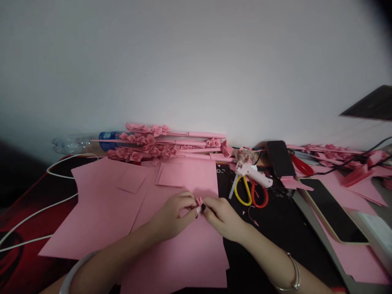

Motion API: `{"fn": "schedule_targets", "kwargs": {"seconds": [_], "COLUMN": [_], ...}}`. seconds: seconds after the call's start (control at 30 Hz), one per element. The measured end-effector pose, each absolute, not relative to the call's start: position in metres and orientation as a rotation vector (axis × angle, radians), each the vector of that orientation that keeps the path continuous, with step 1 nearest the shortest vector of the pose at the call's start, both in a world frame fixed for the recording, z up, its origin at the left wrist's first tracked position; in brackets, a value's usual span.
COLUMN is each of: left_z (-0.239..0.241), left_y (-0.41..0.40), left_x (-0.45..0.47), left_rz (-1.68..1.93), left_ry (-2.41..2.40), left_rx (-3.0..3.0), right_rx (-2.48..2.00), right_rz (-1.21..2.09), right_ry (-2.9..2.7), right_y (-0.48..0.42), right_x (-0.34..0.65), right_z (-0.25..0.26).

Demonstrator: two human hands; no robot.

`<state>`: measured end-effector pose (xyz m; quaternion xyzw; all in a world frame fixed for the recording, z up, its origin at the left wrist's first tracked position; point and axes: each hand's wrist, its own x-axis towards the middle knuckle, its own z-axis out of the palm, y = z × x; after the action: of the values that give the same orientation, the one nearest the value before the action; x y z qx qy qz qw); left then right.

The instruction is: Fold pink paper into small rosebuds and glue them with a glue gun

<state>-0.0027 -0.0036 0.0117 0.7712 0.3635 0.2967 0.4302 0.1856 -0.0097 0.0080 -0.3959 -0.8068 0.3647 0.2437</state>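
Between my two hands is a small folded piece of pink paper [199, 201], mostly covered by the fingertips. My left hand [176, 214] pinches it from the left, thumb and fingers pressed together. From the right, my right hand [222, 216] pinches the same piece. Both hands hover over large pink paper sheets [183, 261]. Small pink paper squares [170, 174] lie on those sheets just beyond my left hand. Past my right hand are scissors [251, 194] with one yellow and one red handle, partly under a white glue gun [254, 173].
Pink paper flowers on stems [159, 151] lie along the wall beside a clear plastic bottle [76, 142]. At right are a black phone [280, 158], a larger phone [333, 210] and a white box [375, 232]. A white cable [33, 208] loops at left.
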Motion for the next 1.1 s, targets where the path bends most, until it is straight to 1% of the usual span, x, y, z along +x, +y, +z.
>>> {"fn": "schedule_targets", "kwargs": {"seconds": [0.87,1.1], "left_z": [0.0113,0.0108], "left_y": [-0.0062,-0.0070], "left_x": [-0.0032,-0.0026], "left_rz": [0.769,0.730], "left_ry": [0.885,0.934], "left_rx": [1.997,1.993], "right_rx": [-1.079,-1.073], "right_rz": [0.887,0.927], "right_ry": [-2.351,-2.335], "right_y": [-0.0136,-0.0142], "right_x": [0.1852,0.1842], "right_z": [0.0076,0.0088]}}
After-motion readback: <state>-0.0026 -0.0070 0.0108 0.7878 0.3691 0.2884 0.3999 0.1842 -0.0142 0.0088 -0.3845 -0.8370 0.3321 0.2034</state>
